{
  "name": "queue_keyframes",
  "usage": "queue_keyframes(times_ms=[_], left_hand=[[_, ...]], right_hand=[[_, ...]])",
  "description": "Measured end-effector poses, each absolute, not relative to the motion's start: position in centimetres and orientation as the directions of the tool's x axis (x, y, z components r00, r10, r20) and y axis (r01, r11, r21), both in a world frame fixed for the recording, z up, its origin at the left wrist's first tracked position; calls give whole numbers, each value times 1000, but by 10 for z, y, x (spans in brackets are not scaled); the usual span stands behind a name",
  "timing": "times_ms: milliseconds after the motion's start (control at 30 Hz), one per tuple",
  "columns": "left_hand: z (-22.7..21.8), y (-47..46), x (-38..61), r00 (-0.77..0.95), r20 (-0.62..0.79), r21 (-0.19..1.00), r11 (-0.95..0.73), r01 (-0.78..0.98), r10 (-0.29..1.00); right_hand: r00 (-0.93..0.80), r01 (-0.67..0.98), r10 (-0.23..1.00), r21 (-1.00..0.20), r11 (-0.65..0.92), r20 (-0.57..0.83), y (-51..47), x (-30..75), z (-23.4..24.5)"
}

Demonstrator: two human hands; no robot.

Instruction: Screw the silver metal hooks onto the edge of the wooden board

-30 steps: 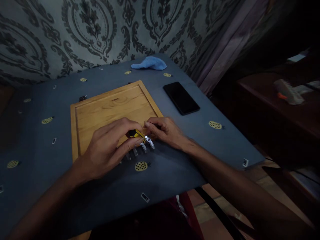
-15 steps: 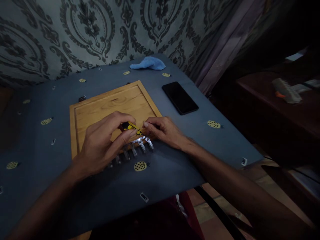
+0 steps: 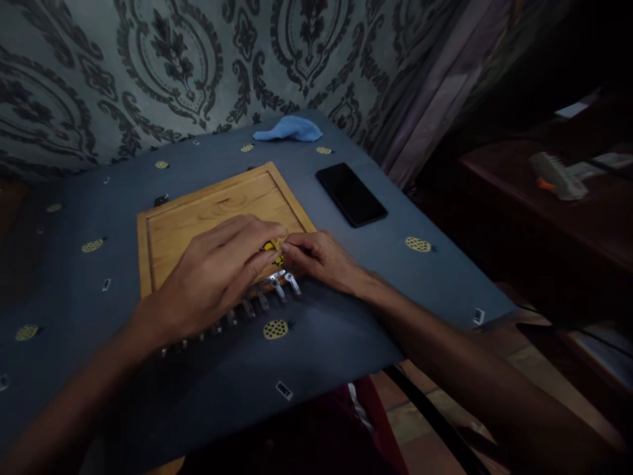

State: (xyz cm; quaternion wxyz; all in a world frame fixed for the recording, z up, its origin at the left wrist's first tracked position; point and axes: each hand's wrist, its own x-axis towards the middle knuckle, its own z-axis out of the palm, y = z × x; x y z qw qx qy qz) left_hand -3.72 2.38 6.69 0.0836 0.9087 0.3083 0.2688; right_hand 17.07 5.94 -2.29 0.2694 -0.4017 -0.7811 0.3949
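Note:
My left hand (image 3: 217, 267) reaches over the near part of a framed wooden board (image 3: 212, 208), its thumb and fingers closed round a yellow-and-black screwdriver (image 3: 279, 259). Only part of the handle shows; its tip is hidden. Touching or almost touching it, my right hand (image 3: 321, 260) has thumb and forefinger pinched together at the board's near right corner. What those fingertips hold, if anything, is hidden. Just below them, a row of shiny metal hooks (image 3: 277, 288) runs along the board's near edge, partly under my left hand.
A black phone (image 3: 351, 194) lies right of the board. The blue cloth (image 3: 289, 128) is crumpled at the back of the table (image 3: 336, 356), near the patterned curtain (image 3: 173, 59). To the right, a dark red surface (image 3: 499, 165) holds a grey object with an orange part (image 3: 558, 177).
My left hand has shifted right and rolled over the screwdriver, covering more of its handle. The right hand keeps its pinch at the corner. The view has shifted slightly.

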Motion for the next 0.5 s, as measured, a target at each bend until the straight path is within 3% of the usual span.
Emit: queue_keyframes(times_ms=[267, 500], left_hand=[[79, 33, -24, 749, 294, 276, -803, 528, 594], [68, 39, -20, 732, 323, 287, -799, 528, 600]], right_hand=[[-546, 391, 829, -838, 381, 122, 60, 172, -24], [-559, 408, 819, -816, 409, 131, 61, 172, -23]])
